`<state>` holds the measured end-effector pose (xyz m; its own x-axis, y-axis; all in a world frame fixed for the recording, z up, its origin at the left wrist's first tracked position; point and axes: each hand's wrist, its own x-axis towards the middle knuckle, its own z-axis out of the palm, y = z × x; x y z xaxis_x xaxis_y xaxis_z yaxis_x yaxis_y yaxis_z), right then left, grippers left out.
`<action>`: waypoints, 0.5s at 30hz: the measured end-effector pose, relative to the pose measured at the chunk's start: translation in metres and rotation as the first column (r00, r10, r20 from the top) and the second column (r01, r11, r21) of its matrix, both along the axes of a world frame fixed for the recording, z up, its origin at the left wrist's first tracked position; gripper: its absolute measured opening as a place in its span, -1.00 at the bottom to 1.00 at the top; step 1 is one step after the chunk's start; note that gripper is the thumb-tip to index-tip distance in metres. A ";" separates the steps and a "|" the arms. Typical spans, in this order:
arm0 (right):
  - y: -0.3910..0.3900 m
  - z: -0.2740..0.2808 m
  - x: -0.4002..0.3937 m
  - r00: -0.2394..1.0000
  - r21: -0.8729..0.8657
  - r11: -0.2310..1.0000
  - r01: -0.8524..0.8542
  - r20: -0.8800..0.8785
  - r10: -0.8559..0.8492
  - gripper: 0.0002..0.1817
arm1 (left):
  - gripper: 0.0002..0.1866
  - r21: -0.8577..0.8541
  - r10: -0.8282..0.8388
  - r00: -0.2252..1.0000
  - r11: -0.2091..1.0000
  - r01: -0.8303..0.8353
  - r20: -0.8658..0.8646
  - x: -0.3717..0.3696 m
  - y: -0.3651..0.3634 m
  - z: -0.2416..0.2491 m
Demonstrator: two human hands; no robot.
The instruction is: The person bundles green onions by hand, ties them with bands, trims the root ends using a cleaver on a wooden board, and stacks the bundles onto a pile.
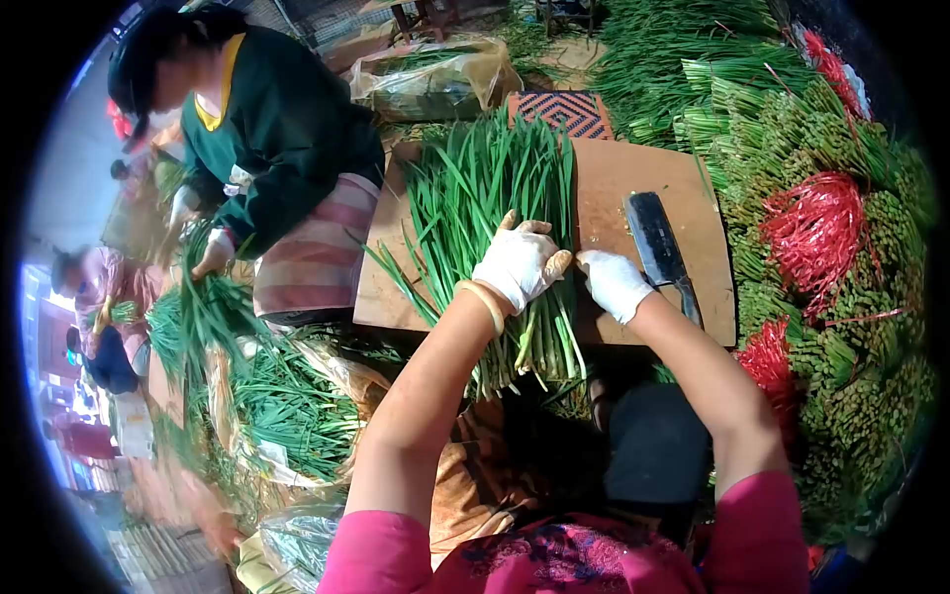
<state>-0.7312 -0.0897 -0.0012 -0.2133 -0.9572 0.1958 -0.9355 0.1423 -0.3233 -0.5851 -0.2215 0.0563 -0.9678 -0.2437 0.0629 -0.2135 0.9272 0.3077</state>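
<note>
A thick bunch of garlic chives [485,183] lies on a brown board [618,198], leaves pointing away and pale stem ends hanging over the near edge. Across the lower part of the bunch rests my left hand [522,262], in a white glove with bare fingertips, its fingers bent over the stems. Just right of the stems is my right hand [612,285], also gloved. Its fingers are drawn together low at the board; what they hold, if anything, is hidden. Beside it a dark cleaver [653,238] lies flat, handle towards me.
Stacked chive bundles [841,386] rise along the right, with red plastic ties [816,233] on them. At left a co-worker [267,129] in a green top handles chives. Loose chives [297,406] fill a plastic-lined container below. A plastic-wrapped bundle [430,84] stands behind the board.
</note>
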 end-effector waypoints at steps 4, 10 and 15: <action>0.048 0.054 0.024 0.933 0.599 0.776 -0.198 -0.128 0.338 -0.82 | -0.58 0.001 0.006 0.998 1.000 -0.006 -0.064 0.001 0.001 0.005; 0.136 0.078 0.061 0.823 0.559 0.730 -0.393 -0.141 0.550 -0.62 | -0.75 -0.103 -0.018 1.000 0.995 0.016 -0.021 -0.011 0.017 0.006; 0.144 0.142 0.047 0.800 0.853 0.266 -0.448 0.250 0.546 -0.55 | -0.73 -0.123 -0.078 0.984 0.988 0.098 0.157 -0.016 0.016 0.010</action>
